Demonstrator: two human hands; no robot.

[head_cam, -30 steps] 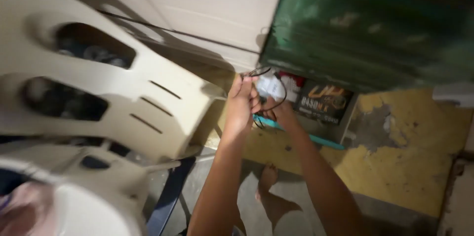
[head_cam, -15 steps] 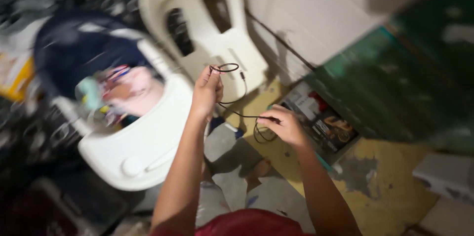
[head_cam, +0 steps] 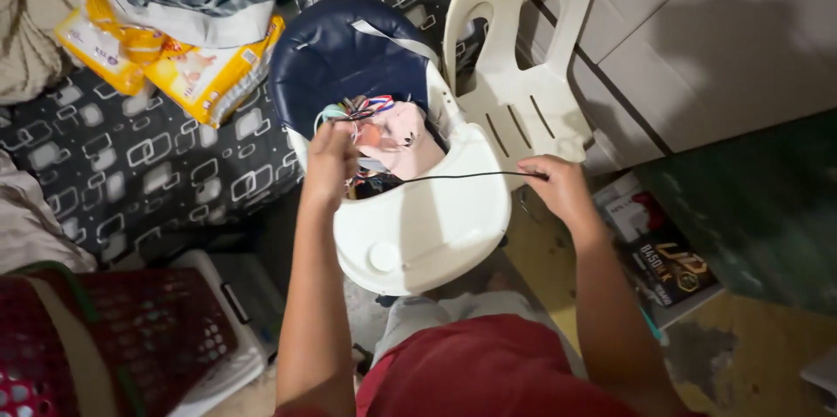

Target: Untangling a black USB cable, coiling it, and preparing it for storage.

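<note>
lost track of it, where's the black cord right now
In the head view the black cord stretches between the left hand and right hand, above the white tray of the baby seat.

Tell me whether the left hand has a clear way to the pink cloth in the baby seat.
Probably yes. The left hand hovers at the edge of the baby seat, right beside the pink cloth. Only the thin black cord it holds, stretched to the right hand, keeps its grip busy.
</note>
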